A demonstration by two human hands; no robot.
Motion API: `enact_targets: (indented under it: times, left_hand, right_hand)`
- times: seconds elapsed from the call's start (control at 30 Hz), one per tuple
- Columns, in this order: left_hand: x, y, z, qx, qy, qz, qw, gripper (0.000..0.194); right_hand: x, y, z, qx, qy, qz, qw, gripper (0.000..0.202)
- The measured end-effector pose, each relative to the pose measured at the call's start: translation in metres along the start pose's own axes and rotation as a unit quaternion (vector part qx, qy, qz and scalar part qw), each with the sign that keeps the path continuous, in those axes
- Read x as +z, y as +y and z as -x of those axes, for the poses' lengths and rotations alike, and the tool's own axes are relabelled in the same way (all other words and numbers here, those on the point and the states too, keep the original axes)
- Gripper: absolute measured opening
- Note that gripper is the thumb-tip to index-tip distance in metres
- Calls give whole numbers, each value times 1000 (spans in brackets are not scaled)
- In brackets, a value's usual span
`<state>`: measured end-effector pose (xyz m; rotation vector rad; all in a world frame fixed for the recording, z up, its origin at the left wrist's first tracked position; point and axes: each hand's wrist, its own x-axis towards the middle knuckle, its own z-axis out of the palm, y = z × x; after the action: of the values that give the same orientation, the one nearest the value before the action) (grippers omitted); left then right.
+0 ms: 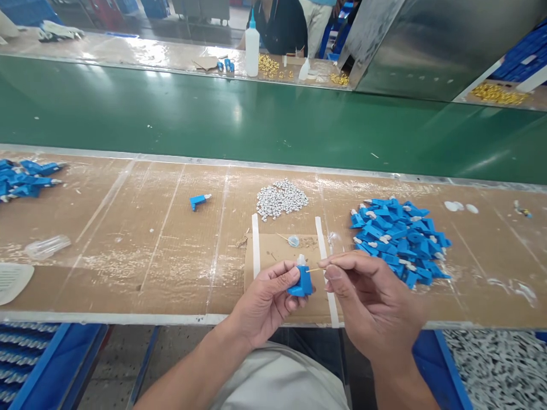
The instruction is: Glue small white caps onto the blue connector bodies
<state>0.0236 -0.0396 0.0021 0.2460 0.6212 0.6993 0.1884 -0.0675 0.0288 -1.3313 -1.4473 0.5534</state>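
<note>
Between the thumb and fingers of my left hand (271,296) is a blue plastic part (302,283) with a white tip pointing up. My right hand (374,299) pinches a thin wooden stick (315,270), whose far end meets the side of the blue part. Below both hands lies a cardboard sheet (273,246) held by white tape strips. On it rests a small round clear dish (293,241) with another thin stick beside it. Just beyond the sheet is a pile of small grey-white pieces (282,199).
A heap of blue parts (399,239) lies to the right, another heap (25,179) at far left. One blue part (199,201) lies alone. A green conveyor belt (256,125) runs behind the bench. Across it stands a white squeeze bottle (252,51), near a seated person (282,28).
</note>
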Motion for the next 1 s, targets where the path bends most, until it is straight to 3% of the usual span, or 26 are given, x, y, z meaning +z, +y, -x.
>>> enact_targets:
  times: [0.23, 0.47, 0.57, 0.7, 0.9, 1.0]
  left_hand:
    - [-2, -1, -1, 2, -1, -10, 1000, 21]
    - [-5, -3, -2, 9, 0, -21, 1000, 24]
    - [-6, -4, -3, 16, 11, -16, 1000, 25]
    - [-9, -5, -3, 26, 19, -10, 999, 22]
    - [-12, -4, -1, 25, 26, -5, 999, 20]
    - [-16, 0, 1, 34, 43, 4, 998, 20]
  right_hand:
    - [2, 4, 2, 6, -16, -3, 1000, 15]
    - [3, 4, -1, -92, -22, 47, 994, 25]
    - [3, 3, -1, -102, -48, 49, 992, 25]
    - [5, 3, 1, -75, -49, 32, 995, 21]
    - [2, 3, 6, 34, 22, -63, 997, 11]
    - [-3, 8, 7, 58, 12, -51, 997, 6]
